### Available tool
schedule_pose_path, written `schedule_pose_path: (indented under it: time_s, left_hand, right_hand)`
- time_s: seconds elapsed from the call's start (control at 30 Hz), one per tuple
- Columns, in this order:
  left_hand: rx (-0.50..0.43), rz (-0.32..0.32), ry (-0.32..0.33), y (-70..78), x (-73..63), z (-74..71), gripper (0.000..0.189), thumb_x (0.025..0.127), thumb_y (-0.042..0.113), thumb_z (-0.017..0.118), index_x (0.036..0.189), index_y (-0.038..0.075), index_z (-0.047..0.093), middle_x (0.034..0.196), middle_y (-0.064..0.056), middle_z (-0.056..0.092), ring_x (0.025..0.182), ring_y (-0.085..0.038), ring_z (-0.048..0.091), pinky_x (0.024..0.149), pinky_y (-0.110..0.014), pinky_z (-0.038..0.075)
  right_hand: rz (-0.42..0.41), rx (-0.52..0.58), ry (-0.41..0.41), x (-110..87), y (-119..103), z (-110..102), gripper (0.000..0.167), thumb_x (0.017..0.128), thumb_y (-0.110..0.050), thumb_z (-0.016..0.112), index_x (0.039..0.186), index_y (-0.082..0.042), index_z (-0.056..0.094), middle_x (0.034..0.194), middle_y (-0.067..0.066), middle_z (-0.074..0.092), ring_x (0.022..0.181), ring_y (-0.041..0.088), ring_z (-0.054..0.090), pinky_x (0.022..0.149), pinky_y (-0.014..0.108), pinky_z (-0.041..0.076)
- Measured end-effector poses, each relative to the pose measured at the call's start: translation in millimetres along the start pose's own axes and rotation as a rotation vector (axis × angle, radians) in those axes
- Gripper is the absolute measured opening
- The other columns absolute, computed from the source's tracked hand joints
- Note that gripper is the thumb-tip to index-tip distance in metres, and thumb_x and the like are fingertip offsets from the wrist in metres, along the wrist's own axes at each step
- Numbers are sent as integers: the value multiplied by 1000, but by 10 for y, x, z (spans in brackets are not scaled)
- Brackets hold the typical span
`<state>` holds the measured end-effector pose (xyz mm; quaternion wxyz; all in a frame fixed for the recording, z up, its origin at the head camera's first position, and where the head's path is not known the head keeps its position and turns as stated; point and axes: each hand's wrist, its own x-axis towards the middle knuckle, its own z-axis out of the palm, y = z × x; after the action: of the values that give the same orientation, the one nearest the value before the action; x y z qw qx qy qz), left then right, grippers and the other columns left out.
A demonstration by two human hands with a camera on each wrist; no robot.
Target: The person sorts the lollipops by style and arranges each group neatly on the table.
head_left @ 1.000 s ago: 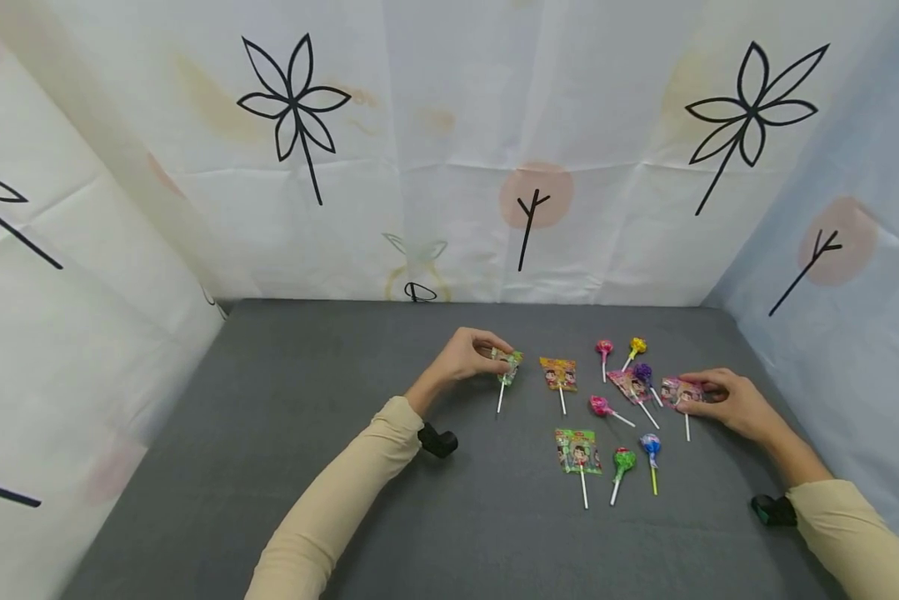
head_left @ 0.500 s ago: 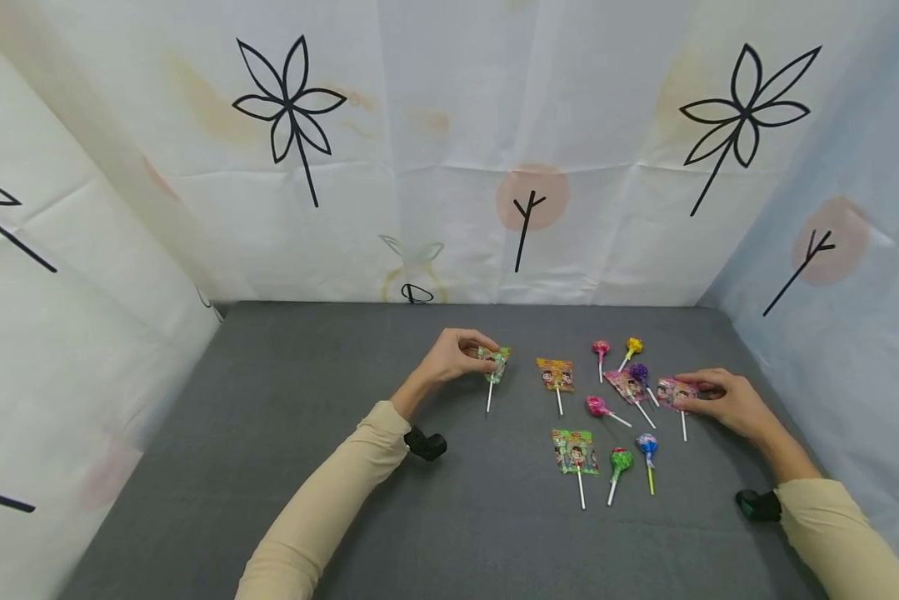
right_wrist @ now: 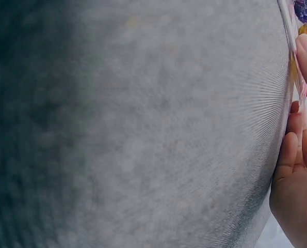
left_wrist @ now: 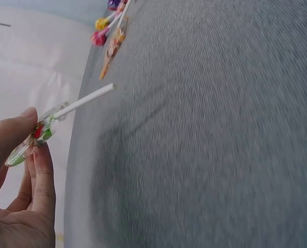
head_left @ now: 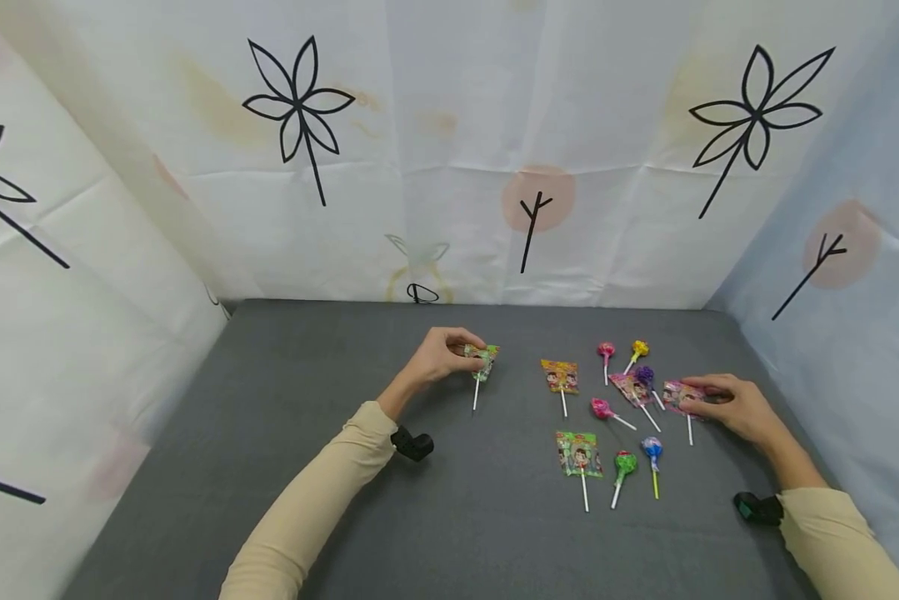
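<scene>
My left hand [head_left: 437,358] pinches a lollipop in a flat green wrapper [head_left: 486,364] between thumb and fingers. In the left wrist view the lollipop's white stick [left_wrist: 86,101] points away from the hand, and a shadow lies on the cloth below. On the right side, my right hand [head_left: 737,408] has thumb and fingers on the wrapper of a pink flat-wrapped lollipop [head_left: 674,394], its stick pointing toward me. Just left of that lie another pink flat-wrapped lollipop [head_left: 626,386] and a purple round lollipop [head_left: 645,375], which overlap. An orange flat-wrapped lollipop [head_left: 561,378] lies between the hands.
On the grey tablecloth [head_left: 284,450] also lie a yellow lollipop [head_left: 640,347], pink round lollipops [head_left: 606,349], a green flat-wrapped lollipop [head_left: 578,452], a green round lollipop [head_left: 625,462] and a blue lollipop [head_left: 652,447]. Printed white curtains [head_left: 449,142] stand behind and at both sides.
My left hand has moved left with the green-wrapped lollipop, away from the orange one. The right hand stays on the pink flat-wrapped lollipop, almost unmoved.
</scene>
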<state>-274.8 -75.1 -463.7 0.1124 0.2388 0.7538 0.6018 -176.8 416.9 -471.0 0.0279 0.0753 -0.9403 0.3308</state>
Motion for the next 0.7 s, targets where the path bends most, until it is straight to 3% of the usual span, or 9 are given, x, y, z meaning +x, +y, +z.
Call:
schedule_pose_path:
  time_s: [0.3, 0.53, 0.7]
  left_hand:
    - [26, -11, 33, -66, -68, -238, 22, 87, 2, 81, 109, -1, 75, 95, -8, 72, 68, -32, 58, 60, -33, 42]
    - [79, -65, 96, -128, -169, -598, 25, 88, 4, 81, 111, -2, 75, 107, -10, 70, 71, -17, 55, 66, -34, 46]
    - [111, -111, 128, -202, -273, -902, 27, 89, 5, 81, 114, -1, 75, 112, -14, 67, 74, -18, 50, 70, -37, 46]
  right_hand:
    - [29, 4, -33, 4, -32, -23, 44, 93, -19, 79, 125, 9, 67, 124, 31, 59, 106, 31, 47, 75, 24, 39]
    - [19, 5, -38, 17, -47, -23, 43, 93, -18, 79, 124, 9, 68, 122, 30, 59, 105, 30, 48, 75, 24, 40]
    - [14, 2, -41, 24, -52, -21, 42, 92, -17, 79, 123, 10, 68, 122, 30, 59, 105, 31, 48, 77, 30, 40]
